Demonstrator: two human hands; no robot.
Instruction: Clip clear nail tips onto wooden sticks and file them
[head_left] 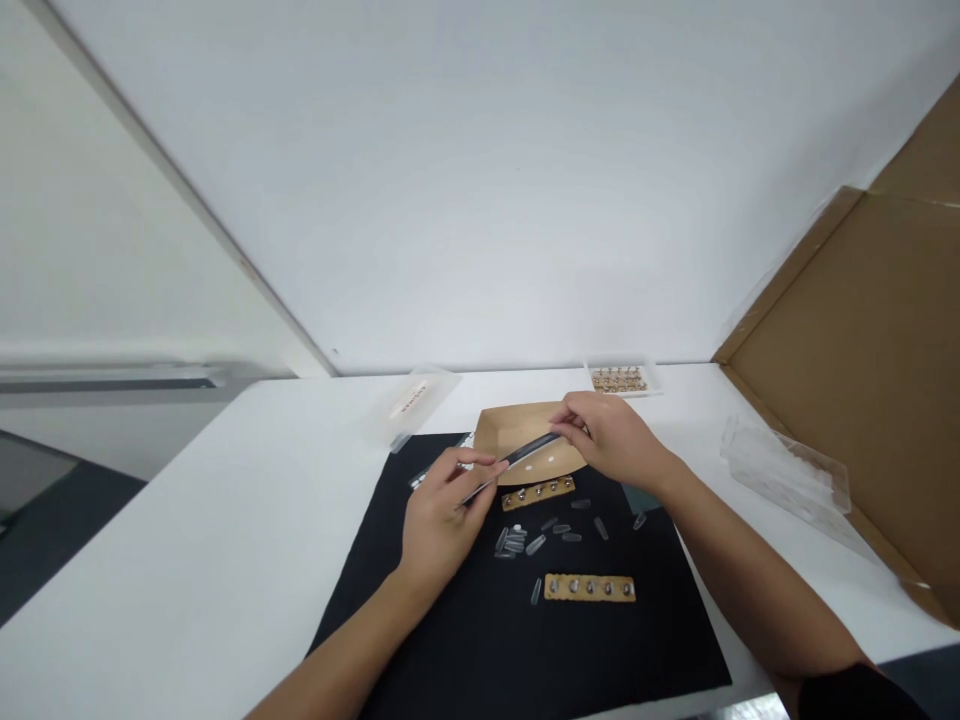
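Between my two hands is a thin dark strip (pixel 531 449) with a pale edge, held at a slant over a brown paper tray (pixel 491 425). My left hand (pixel 444 510) is closed on its lower left end, thumb and fingers pressed together. At the upper right end, my right hand (pixel 609 437) pinches it. Small white pieces (pixel 550 460) lie in the tray. Just below it is a tan bar (pixel 538 493) with metal knobs. Clear false nail tips (pixel 535 545) are scattered on a black mat (pixel 480 640), several bunched together. A second knobbed bar (pixel 589 588) lies nearer me.
At the back stands a clear box (pixel 619 380) of small gold-coloured parts. A translucent labelled case (pixel 416 400) lies at back left. Clear plastic containers (pixel 787 470) sit on the right, beside a cardboard panel (pixel 862 370). A white wall (pixel 517 200) rises behind the white table (pixel 202 530).
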